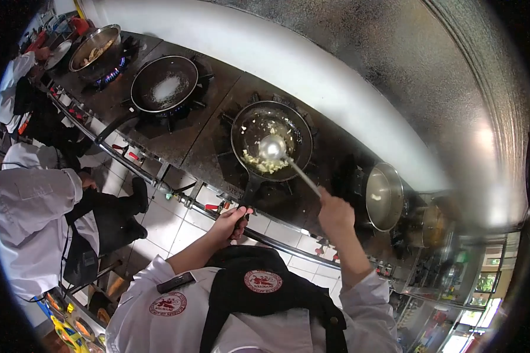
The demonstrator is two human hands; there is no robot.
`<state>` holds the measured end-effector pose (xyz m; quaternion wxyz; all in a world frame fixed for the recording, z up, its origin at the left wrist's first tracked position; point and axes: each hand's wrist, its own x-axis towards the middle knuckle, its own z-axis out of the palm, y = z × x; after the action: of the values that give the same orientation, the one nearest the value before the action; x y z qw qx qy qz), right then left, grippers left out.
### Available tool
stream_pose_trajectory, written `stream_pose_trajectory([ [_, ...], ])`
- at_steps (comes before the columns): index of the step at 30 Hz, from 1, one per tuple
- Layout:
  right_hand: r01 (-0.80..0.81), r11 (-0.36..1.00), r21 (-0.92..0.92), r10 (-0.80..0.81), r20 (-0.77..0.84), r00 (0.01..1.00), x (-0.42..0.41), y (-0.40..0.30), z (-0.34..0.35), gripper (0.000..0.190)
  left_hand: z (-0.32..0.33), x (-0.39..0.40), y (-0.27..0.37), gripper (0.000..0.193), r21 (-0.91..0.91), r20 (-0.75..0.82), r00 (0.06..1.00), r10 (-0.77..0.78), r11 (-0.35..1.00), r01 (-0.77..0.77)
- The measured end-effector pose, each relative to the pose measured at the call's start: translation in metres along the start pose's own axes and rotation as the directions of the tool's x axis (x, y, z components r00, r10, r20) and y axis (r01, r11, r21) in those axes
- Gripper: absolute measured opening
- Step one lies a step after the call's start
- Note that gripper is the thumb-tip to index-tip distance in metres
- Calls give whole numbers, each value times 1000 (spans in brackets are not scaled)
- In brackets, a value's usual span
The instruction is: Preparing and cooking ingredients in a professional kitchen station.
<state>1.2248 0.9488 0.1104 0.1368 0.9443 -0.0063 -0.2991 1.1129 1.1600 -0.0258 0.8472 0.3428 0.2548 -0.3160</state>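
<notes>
My left hand (234, 226) is closed around the handle of a dark frying pan (251, 128), which rests on a burner of the stove before me. In my right hand (337, 216) is the handle of a metal ladle (272, 147). Its round bowl is down inside the pan, with the back of the bowl facing up. Small pale chopped pieces, possibly garlic (265, 165), lie mostly along the pan's near side, beside the ladle. A few more pieces are scattered towards the far side, on a surface that looks oily.
Left of my pan, a second frying pan (164, 84) holds white powder or grains. Beyond it, a wide metal pan (95, 48) with food sits over a blue flame. A steel pot (384, 197) stands at right. A metal rail (148, 176) runs along the stove front. Co-workers (35, 212) stand at left.
</notes>
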Motion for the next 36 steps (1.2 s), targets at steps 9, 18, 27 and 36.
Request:
stream_pose_trajectory([
  [9,97,993,73,-94,-42,995,-2,18,2,55,7,-1,-1,24,-51,-30,999,-12,999,10],
  [18,184,970,156,-148,-221,964,26,17,3,40,6,3,-1,29,50,24,999,-27,998,26],
  [27,-21,992,125,41,-161,986,16,10,-4,50,-4,13,27,25,246,72,952,-298,930,273],
  [36,130,887,442,221,-656,722,-9,15,44,40,-10,25,42,27,359,210,904,-372,890,283],
])
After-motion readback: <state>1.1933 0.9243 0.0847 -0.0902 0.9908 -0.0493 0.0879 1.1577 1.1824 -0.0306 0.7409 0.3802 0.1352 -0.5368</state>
